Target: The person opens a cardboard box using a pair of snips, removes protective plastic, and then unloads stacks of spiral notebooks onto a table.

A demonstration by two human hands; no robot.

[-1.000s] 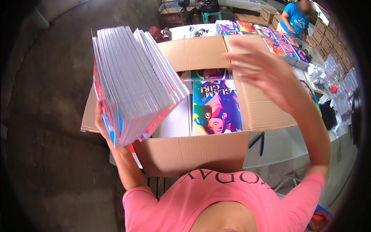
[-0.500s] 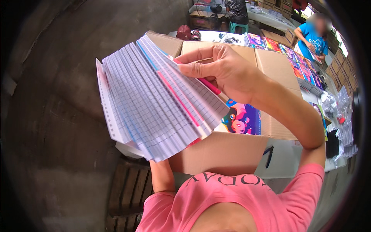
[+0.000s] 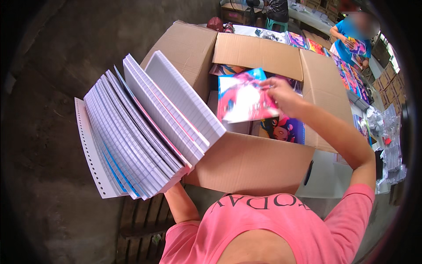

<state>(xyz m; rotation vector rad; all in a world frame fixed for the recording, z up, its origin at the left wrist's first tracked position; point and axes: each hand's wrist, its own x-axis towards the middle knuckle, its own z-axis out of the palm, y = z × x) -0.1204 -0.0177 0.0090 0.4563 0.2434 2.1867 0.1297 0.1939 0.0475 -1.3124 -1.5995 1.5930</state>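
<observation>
My left forearm [image 3: 180, 204] reaches up under a thick fanned stack of notebooks [image 3: 132, 132], which that arm holds up left of the box. The left hand's fingers are hidden beneath the stack. Grid-lined page edges face up, and a punched white sheet lies along its left side. My right hand [image 3: 283, 97], slightly blurred, pinches the right edge of a notebook with a blue and pink cover [image 3: 246, 99]. This notebook is over the opening of a cardboard box [image 3: 259, 163]. Inside the box, other notebooks [image 3: 283, 130] with colourful covers show.
The box's flaps [image 3: 327, 88] are folded outward. Behind and to the right, a long table [image 3: 323, 176] carries rows of notebooks [image 3: 347, 77] and crumpled clear plastic [image 3: 375, 121]. Across it a person in a blue shirt [image 3: 349, 37] handles a notebook. A wooden slatted piece [image 3: 140, 224] stands below left.
My right hand has left the fanned pages and moved right and down with one notebook over the box. The stack has shifted left and splayed into thicker groups.
</observation>
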